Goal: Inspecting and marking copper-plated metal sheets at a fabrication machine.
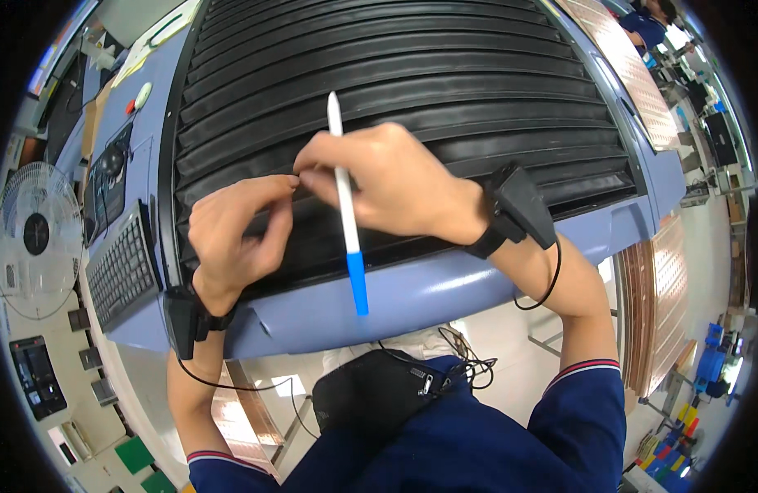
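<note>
Above the black ribbed bellows cover of a blue-grey machine, my two hands meet at the fingertips. A white pen with a blue end is held in my right hand, its blue end pointing toward me and its pale tapered tip away. The thumb and forefinger of that hand are also pinched together. My left hand is closed, with its forefinger and thumb drawn in against the right fingertips. Whatever may lie between the fingertips is too small to make out.
Left of the bellows are a black keyboard, a dark mouse and a white fan. The machine's rounded front edge lies below my hands. Copper-coloured sheets stand at the right. A cable runs from each wrist device. Another person is far off.
</note>
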`<state>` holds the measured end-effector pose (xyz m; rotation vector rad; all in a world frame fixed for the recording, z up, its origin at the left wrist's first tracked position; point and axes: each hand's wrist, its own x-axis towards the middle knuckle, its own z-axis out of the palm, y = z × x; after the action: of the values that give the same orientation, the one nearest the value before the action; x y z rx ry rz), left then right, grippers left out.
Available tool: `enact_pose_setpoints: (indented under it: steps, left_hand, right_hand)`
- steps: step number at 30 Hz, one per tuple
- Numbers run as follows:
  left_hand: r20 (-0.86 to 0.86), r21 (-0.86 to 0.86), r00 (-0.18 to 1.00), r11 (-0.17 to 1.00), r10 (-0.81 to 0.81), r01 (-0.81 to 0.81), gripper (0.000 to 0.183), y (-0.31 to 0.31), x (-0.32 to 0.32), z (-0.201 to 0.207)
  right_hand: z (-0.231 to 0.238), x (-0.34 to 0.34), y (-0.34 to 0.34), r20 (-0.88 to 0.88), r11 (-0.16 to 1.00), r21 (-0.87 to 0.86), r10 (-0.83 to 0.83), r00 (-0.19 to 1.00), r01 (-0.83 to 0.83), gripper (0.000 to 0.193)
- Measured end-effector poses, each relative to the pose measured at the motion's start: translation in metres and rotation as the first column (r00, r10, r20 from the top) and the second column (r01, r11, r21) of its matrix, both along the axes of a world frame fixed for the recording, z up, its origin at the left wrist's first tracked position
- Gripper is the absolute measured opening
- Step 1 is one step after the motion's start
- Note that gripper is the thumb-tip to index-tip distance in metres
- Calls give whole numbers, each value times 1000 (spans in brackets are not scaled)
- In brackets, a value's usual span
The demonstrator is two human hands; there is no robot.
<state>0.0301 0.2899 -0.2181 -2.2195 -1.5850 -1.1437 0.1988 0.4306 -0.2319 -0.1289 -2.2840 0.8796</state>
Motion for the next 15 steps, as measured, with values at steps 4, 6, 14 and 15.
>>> enact_pose_setpoints:
  steps: [4,6,14,15]
  left_hand:
    - [-98,-423,973,894,-208,148,16,-53,59,28]
    - [7,-655,912,687,-411,315,38,-77,98,11]
    - [179,-841,924,435,-339,322,91,-134,147,-117]
    - [242,-853,909,373,-339,366,88,-129,152,-119]
  right_hand:
    - [-14,-5,17,-141,994,39,-91,986,97,9]
    - [-3,-4,17,-179,991,42,-115,977,125,9]
    - [-2,-5,10,-112,996,8,-86,990,87,10]
    - [-2,-6,9,-102,997,4,-73,992,74,10]
